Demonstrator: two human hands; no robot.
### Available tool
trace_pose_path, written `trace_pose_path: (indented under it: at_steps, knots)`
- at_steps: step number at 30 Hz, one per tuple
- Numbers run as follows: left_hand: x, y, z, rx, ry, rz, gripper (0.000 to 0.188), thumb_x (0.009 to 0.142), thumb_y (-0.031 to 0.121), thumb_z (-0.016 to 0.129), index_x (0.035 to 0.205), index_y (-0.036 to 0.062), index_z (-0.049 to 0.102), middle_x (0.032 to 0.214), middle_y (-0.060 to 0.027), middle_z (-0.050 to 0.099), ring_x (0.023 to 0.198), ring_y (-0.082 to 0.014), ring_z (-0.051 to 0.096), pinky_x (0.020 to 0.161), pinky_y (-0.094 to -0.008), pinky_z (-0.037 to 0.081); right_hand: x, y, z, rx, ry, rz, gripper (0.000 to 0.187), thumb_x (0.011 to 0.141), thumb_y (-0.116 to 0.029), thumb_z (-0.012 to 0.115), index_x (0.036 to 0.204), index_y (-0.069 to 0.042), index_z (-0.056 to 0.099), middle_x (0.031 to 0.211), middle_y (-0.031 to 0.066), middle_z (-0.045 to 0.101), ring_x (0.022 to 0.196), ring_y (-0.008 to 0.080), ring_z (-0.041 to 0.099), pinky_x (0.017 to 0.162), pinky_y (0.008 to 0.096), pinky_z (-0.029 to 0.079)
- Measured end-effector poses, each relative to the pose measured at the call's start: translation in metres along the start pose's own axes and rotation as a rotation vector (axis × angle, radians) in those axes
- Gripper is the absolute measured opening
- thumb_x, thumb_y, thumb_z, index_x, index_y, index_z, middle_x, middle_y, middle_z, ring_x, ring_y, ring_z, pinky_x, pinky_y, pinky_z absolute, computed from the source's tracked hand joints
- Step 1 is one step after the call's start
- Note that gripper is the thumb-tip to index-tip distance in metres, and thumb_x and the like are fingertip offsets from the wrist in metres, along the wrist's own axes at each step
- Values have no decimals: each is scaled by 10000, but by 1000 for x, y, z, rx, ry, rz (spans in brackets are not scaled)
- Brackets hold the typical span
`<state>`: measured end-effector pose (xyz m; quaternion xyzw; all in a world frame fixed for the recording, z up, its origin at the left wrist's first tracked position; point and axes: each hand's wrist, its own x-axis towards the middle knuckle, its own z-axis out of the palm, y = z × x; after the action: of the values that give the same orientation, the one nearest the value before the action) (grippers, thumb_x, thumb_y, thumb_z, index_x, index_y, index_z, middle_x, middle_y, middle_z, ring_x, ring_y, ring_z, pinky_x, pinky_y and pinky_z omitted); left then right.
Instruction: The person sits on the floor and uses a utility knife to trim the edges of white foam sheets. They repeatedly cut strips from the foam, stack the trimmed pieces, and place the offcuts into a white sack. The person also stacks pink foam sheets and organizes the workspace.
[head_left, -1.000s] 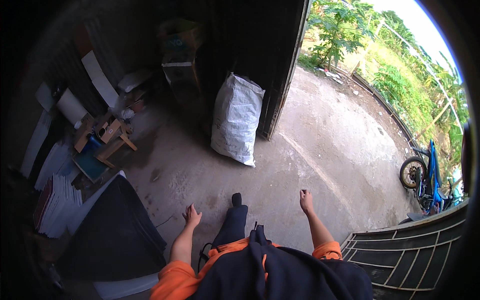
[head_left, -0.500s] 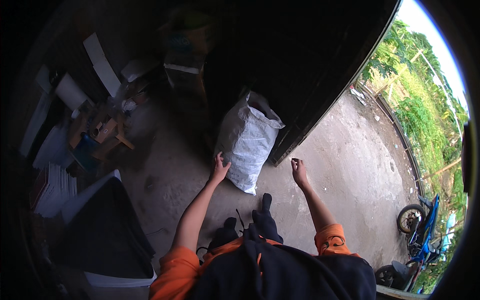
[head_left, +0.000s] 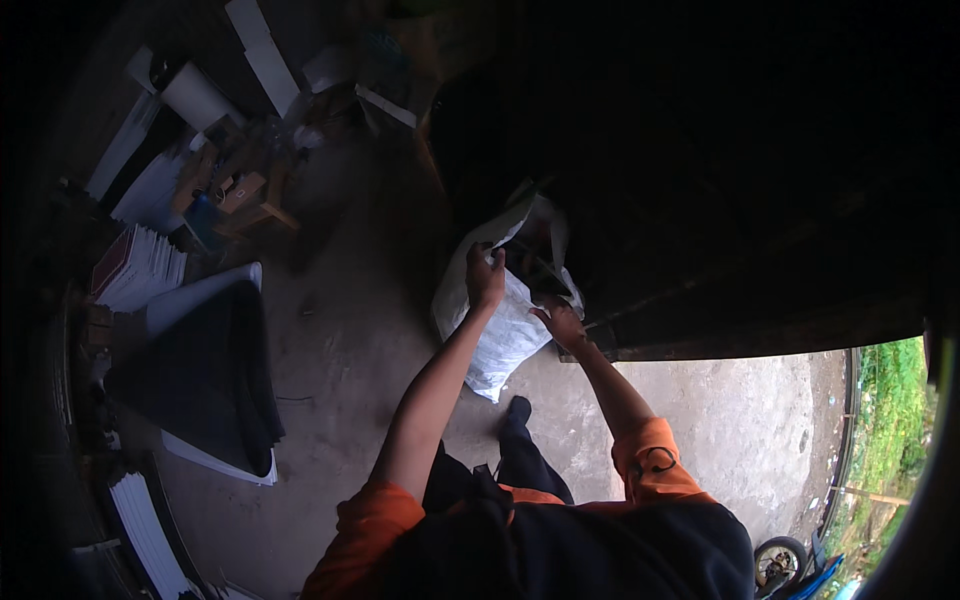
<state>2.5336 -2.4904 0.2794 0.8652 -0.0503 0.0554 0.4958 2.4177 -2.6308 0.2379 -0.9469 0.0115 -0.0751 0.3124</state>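
1. At far left we record a stack of white sheets [head_left: 150,268] standing against other pale boards.
2. Just beside it, we find a black sheet [head_left: 195,355] lying over a white one, whose edges show beyond it.
3. Above these, we note a white roll [head_left: 203,98], tilted, and a heap of brown wooden pieces [head_left: 245,192] on the floor in shadow.
4. At centre, we observe the left hand [head_left: 487,278] closed on the left rim of the sack.
5. The white sack [head_left: 508,345] stands on the concrete floor, mouth open, ahead of the person's foot [head_left: 517,408]; its contents are too dark for us to identify.
6. We find the right hand [head_left: 562,325] gripping the sack's near right rim.
7. Right of it, we record a large dark panel [head_left: 720,300] and, at lower right, part of a motorcycle [head_left: 780,565].
8. At far right we see greenery [head_left: 893,410].
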Motion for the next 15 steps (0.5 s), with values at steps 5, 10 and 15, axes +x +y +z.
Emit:
trace_pose_path:
  at_steps: [5,10,15]
  knots:
    - [-15,10,-11,187,22,3,260,845,224,477,967,-1,523,794,-238,571,754,-377,554,631,-413,424,-3,8,-11,-45,-16,88,194,815,-235,504,968,-125,549,744,197,586,707,358,571,600,433,454]
    - [-29,14,-25,156,145,68,235,857,203,457,937,-4,534,762,-242,563,740,-390,541,601,-422,411,-4,-6,-28,-72,-79,35,208,800,-164,478,1002,-129,517,788,201,578,734,369,561,624,450,447]
    - [-38,8,-47,120,196,35,274,859,223,453,945,-22,542,820,-243,568,785,-392,537,653,-411,424,-14,-28,-28,-63,-64,-81,220,748,-99,494,965,-117,525,810,178,574,741,356,563,624,440,449]
